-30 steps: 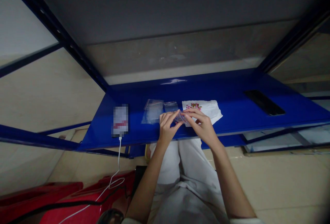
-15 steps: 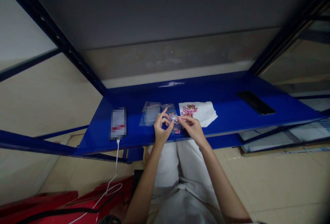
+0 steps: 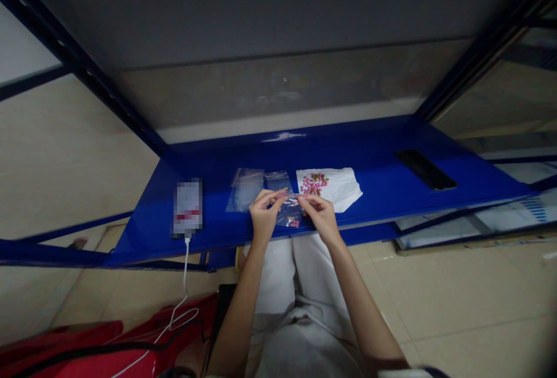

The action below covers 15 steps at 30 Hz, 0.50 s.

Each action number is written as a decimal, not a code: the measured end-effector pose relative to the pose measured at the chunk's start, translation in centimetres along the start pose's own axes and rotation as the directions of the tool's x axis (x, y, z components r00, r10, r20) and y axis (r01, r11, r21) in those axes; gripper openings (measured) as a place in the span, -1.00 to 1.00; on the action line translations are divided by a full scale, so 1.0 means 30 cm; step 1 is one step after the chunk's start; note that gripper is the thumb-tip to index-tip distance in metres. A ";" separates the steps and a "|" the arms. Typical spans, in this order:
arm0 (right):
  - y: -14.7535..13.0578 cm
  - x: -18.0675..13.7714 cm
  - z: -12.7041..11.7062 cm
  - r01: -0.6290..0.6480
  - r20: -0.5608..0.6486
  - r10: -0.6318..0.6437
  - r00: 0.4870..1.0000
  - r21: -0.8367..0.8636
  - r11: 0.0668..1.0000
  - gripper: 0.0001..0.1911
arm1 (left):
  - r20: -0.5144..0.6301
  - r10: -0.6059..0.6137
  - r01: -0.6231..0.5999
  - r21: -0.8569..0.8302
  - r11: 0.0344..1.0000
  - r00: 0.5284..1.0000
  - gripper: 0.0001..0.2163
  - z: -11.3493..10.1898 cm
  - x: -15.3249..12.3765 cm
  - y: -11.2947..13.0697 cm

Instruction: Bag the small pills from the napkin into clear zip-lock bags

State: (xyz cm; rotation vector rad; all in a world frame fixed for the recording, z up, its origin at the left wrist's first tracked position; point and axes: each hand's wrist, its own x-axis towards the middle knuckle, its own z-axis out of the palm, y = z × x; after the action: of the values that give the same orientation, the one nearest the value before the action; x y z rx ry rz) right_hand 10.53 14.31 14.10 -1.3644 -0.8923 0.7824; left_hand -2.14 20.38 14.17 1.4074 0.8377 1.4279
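Between my two hands a small clear zip bag (image 3: pixel 289 211) is stretched by its upper edge, with a few pink pills low in it. My left hand (image 3: pixel 264 209) pinches one end of that edge; my right hand (image 3: pixel 317 208) pinches the other. Just right of them, a white paper sheet (image 3: pixel 346 187) carries a heap of pink pills (image 3: pixel 310 185) and brown-green capsules (image 3: pixel 319 179). Left of my hands lie flat clear zip bags (image 3: pixel 247 187), and another zip bag (image 3: pixel 276 179) lies partly behind my left fingers.
All this rests on a blue metal shelf (image 3: pixel 278 154). A device with a blurred screen (image 3: pixel 188 207) stands at the left, with a white cable (image 3: pixel 186 273) hanging over the front edge. A dark phone (image 3: pixel 425 169) lies at the right. Blue uprights (image 3: pixel 108 99) frame the shelf.
My left fingers have closed from a looser curl onto the bag's edge. The bag has gone from bunched to spread between both hands. The whole view has shifted slightly.
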 end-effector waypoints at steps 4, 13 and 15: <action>-0.003 0.000 0.005 0.031 -0.063 -0.030 0.998 0.008 1.000 -0.69 | 0.007 0.057 -0.057 0.063 0.996 0.998 -0.92 0.004 -0.001 -0.002; 0.000 -0.019 0.020 0.091 -0.127 -0.103 0.986 -0.098 0.991 -0.71 | 0.104 0.128 -0.145 0.179 0.973 0.986 -0.86 0.013 -0.005 0.019; -0.001 -0.026 0.026 0.093 -0.146 -0.116 0.982 -0.151 0.984 -0.71 | 0.101 0.167 -0.185 0.212 0.960 0.981 -0.85 0.013 -0.008 0.024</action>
State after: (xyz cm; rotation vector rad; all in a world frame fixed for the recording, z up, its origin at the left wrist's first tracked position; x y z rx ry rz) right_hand 9.48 13.99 14.08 -1.4701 -0.9035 0.5318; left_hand -1.88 19.87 14.81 1.7348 0.8554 1.4322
